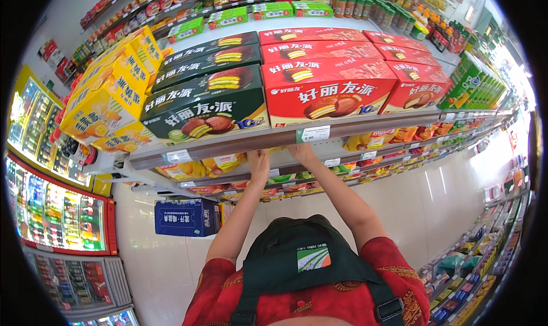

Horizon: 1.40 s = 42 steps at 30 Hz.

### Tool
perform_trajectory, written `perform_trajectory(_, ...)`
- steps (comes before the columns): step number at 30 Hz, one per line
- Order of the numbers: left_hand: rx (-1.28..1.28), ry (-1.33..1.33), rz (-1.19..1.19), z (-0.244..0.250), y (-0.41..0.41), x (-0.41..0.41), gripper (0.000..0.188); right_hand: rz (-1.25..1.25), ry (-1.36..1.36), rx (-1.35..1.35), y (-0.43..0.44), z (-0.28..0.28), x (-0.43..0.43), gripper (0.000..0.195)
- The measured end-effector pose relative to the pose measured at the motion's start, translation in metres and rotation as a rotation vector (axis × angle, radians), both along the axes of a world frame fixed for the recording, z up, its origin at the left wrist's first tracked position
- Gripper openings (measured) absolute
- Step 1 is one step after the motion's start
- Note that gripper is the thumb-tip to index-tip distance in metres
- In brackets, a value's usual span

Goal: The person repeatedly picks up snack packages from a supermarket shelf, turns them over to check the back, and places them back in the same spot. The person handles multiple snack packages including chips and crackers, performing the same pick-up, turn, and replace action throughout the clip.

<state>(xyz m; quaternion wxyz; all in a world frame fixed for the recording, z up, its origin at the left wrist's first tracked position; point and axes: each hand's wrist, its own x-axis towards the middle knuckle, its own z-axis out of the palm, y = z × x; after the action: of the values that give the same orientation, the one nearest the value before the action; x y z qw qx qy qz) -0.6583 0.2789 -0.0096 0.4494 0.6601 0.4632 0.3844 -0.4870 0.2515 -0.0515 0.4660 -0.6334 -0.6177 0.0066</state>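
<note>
Both of my forearms reach forward under the top board of a store shelf (239, 138), onto the tier below. My left hand (258, 161) is beside yellow snack bags (224, 163); its fingertips are hidden under the board's edge. To its right, my right hand (301, 152) also reaches beneath the board, below a price tag (313, 133), with its fingers mostly out of sight. Whether either hand holds something cannot be seen. Above the hands, a dark green box of chocolate pies (205, 103) and a red box of chocolate pies (327, 92) stand on the top board.
Yellow boxes (107, 99) stack at the left end of the top board, and green canisters (466, 82) stand at the right. A blue carton (184, 217) sits on the floor at left. Drink coolers (64, 210) line the far left; another stocked shelf (466, 270) runs along the lower right.
</note>
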Motion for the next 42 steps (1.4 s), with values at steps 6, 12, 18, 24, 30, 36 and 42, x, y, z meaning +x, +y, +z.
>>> perform_trajectory(6,0.654,0.049,-0.049,0.027,-0.098,-0.005,0.060,-0.329,0.140,0.140,-0.083,0.084,-0.010,0.032)
perform_trajectory(12,0.231,-0.148,-0.422,0.021,-0.072,0.084,0.056,-0.144,0.602,0.149,-0.060,-0.011,0.109,0.040)
perform_trajectory(18,0.665,0.255,-0.403,-0.049,-0.015,0.117,0.037,-0.418,-0.313,0.310,-0.049,0.011,0.097,0.025)
perform_trajectory(24,0.290,-0.030,-0.251,0.028,-0.064,0.115,0.043,-0.161,0.300,0.079,-0.111,0.094,0.083,0.012)
perform_trajectory(30,-0.433,-0.326,-0.432,0.045,-0.091,0.079,0.040,-0.043,0.494,-0.127,-0.161,0.091,0.099,0.017)
perform_trajectory(36,-0.446,-0.371,-0.201,0.059,-0.137,0.033,0.036,0.270,0.436,-0.459,-0.176,0.111,0.063,0.053)
perform_trajectory(42,-0.082,0.010,-0.152,0.043,-0.087,-0.018,0.046,0.317,0.403,-0.398,-0.121,0.121,0.025,0.049)
